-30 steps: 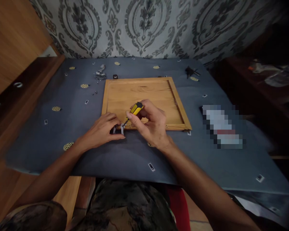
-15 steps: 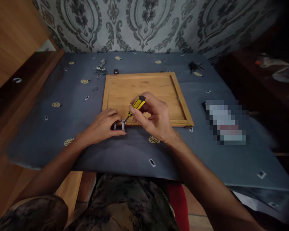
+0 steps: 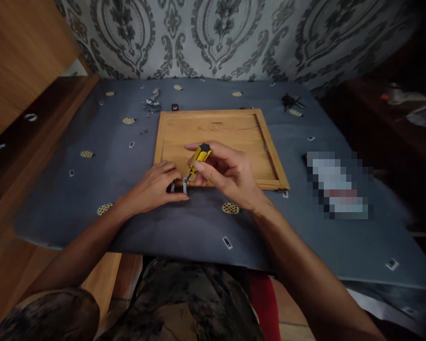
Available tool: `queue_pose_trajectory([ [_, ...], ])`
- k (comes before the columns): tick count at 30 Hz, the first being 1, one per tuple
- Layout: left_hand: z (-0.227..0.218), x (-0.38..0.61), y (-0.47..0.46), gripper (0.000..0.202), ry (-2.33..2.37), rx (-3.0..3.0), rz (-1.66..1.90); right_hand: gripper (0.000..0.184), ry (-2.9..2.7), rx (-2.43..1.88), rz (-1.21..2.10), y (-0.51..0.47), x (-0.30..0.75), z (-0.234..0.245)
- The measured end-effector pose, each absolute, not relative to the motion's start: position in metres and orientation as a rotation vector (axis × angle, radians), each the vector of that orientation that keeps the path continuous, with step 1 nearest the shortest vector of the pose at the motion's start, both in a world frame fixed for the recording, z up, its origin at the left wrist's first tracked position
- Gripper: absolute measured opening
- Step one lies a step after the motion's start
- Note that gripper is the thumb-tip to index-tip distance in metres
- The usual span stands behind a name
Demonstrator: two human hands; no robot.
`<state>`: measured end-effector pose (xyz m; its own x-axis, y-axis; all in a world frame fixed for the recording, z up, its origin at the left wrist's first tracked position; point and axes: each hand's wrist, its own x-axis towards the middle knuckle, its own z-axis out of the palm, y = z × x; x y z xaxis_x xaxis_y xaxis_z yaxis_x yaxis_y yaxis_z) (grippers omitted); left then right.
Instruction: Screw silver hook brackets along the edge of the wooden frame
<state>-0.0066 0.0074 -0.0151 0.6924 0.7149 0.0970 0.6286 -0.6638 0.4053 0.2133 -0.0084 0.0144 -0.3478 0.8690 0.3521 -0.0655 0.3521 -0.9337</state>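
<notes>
A framed wooden panel [image 3: 213,132] lies flat on the covered table. At its near left edge sits a small metal hinge [image 3: 184,185], partly hidden by fingers. My left hand [image 3: 156,187] is closed around the hinge, thumb below and fingers above, holding it against the frame's edge. My right hand [image 3: 230,173] grips a yellow and black screwdriver [image 3: 201,154] between thumb and fingers. The tool is tilted, its shaft pointing down and left, with the tip at the hinge. Whether a screw sits under the tip is too small to tell.
Several metal hinge parts [image 3: 153,102] lie in a pile at the back left, with small screws [image 3: 144,130] nearer. A small dark block [image 3: 175,107] touches the back. Black items [image 3: 291,101] lie back right. A blurred-out phone-like object [image 3: 337,184] is on the right.
The screwdriver handle has turned and stands a little steeper, and my right fingers have shifted on it. My left hand keeps its hold on the hinge. The whole view has shifted slightly.
</notes>
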Motion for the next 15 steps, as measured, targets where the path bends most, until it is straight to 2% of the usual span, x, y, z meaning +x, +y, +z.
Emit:
queue_pose_trajectory([
  [7, -0.015, -0.007, 0.008, 0.035, 1.042, 2.541, 0.419, 0.044, -1.566, -0.855, 0.794, -0.011, 0.195, 0.007],
  [10, -0.014, -0.006, 0.008, 0.032, 1.045, 2.552, 0.389, 0.041, -1.451, -0.893, 0.633, -0.015, 0.193, 0.013],
  [15, -0.011, -0.005, 0.008, 0.034, 1.046, 2.578, 0.367, 0.041, -1.311, -0.925, 0.66, -0.016, 0.2, 0.018],
])
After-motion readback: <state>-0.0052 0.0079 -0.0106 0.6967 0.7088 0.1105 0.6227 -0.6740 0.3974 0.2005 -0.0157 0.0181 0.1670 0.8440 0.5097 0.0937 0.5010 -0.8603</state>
